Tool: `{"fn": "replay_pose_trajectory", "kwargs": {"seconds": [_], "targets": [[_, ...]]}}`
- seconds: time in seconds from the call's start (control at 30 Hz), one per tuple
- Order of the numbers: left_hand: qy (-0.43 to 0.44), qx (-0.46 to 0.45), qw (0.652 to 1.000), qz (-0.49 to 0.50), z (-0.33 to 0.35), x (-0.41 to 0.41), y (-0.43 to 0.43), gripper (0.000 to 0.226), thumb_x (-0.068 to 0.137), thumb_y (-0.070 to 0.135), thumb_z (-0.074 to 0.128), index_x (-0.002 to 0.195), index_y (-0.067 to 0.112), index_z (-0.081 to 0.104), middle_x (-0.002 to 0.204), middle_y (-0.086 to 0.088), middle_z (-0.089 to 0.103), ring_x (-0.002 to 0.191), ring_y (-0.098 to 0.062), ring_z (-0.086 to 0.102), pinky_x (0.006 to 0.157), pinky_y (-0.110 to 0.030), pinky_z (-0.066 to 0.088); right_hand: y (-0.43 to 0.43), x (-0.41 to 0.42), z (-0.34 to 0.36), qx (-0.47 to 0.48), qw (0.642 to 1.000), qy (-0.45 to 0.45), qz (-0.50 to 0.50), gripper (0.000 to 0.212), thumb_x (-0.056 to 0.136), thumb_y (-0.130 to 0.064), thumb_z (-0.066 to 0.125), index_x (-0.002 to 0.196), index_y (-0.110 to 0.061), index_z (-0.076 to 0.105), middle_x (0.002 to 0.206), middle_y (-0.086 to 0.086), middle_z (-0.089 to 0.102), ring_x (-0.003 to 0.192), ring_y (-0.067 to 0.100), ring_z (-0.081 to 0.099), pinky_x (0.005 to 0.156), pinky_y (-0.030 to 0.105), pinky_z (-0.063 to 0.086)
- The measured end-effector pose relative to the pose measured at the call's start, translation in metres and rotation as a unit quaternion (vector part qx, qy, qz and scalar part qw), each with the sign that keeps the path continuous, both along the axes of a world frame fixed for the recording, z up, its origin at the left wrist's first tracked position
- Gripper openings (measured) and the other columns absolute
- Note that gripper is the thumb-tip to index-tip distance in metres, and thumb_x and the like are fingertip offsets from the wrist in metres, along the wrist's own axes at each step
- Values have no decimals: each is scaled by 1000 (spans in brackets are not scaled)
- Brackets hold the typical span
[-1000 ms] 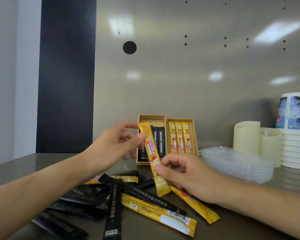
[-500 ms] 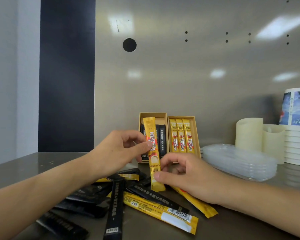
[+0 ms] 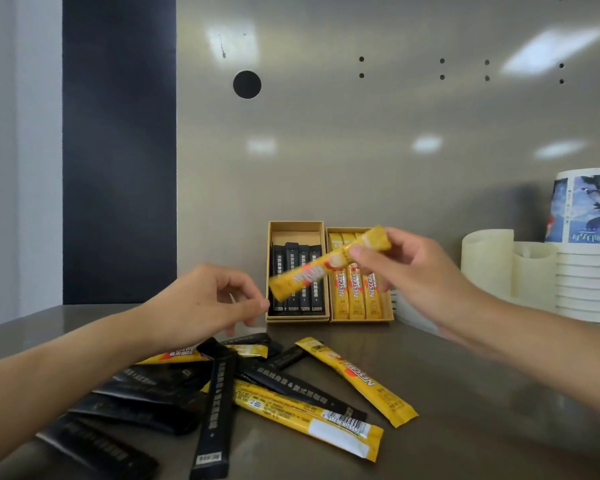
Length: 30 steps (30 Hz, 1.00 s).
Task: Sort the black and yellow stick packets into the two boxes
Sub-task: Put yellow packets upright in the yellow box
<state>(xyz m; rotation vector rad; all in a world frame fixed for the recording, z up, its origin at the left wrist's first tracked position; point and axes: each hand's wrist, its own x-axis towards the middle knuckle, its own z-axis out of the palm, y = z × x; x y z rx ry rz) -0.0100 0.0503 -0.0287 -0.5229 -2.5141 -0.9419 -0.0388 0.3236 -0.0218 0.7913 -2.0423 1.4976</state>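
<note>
Let go of the yellow packet (image 3: 326,268) with the left hand (image 3: 205,306), now empty and loosely curled. Raised by the right hand (image 3: 412,271) alone, away from the pile (image 3: 218,393), no longer upright but tilted in front of both boxes (image 3: 296,226).

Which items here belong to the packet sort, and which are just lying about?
Job: held yellow packet, in right hand grip; left hand; loose packets; left box (black); right box (yellow).
Lying about: paper cup stack; cream containers.
</note>
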Motion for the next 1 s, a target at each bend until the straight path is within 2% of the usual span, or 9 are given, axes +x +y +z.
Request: {"fn": "replay_pose_trajectory", "kwargs": {"seconds": [0.1, 0.2, 0.33, 0.47, 0.57, 0.67, 0.83, 1.0], "targets": [[4, -12, 1000, -3, 0, -1, 0, 17, 90, 39, 71, 81, 25, 75, 77, 3, 77, 61, -16, 68, 80, -43, 60, 11, -2, 12, -79, 996, -22, 31, 24, 96, -29, 64, 112, -12, 70, 96, 3, 78, 83, 13, 69, 67, 28, 51], [1, -18, 1000, -13, 0, -1, 2, 18, 89, 38, 71, 81, 22, 76, 77, 1, 77, 61, -16, 68, 80, -44, 61, 16, -3, 18, -82, 996, -5, 19, 26, 96, -32, 63, 110, -12, 69, 96, 4, 79, 79, 10, 70, 65, 27, 51], [-3, -27, 999, -19, -1, -2, 2, 16, 89, 37, 71, 83, 23, 76, 78, 0, 77, 63, -15, 69, 79, -41, 62, 10, -6, 7, -5, 1000, -15, -14, 19, 96, -30, 64, 108, -15, 68, 88, -2, 76, 77, 8, 70, 64, 27, 54], [-3, -34, 999, -16, -2, -3, 1, 15, 89, 35, 72, 82, 22, 76, 77, 0, 77, 64, -16, 69, 77, -40, 61, 6, -9, -7, 71, 996, -30, -43, 17, 96, -33, 64, 109, -20, 66, 97, -5, 75, 86, 8, 72, 63, 22, 57], [2, -59, 998, -7, 1, -3, 0, 14, 90, 36, 72, 82, 25, 76, 78, 4, 77, 67, -16, 71, 76, -36, 61, 5, -8, -6, 65, 996, -16, -56, 17, 96, -33, 65, 109, -22, 65, 99, -6, 74, 82, 2, 71, 60, 18, 56], [7, -109, 994, 10, 9, -2, -6, 13, 91, 39, 71, 83, 30, 77, 81, 9, 76, 71, -8, 70, 77, -29, 59, 4, -7, -4, 53, 997, -8, -47, 16, 95, -33, 66, 106, -22, 65, 95, -6, 74, 73, -2, 69, 58, 18, 55], [-27, -200, 979, 4, 17, -2, -24, 10, 93, 39, 69, 93, 35, 78, 97, 13, 77, 87, -9, 69, 82, -28, 57, 3, -4, -9, 74, 996, 0, -52, 17, 95, -33, 64, 107, -22, 63, 97, -7, 73, 60, -10, 65, 53, 12, 52], [-90, -190, 977, -21, 18, 2, -32, 26, 86, 55, 66, 101, 37, 77, 106, 14, 75, 98, -3, 69, 91, -25, 53, 0, -2, -11, 78, 996, 14, -50, 11, 95, -34, 64, 103, -27, 63, 97, -7, 73, 62, -10, 65, 54, 12, 53]]}}
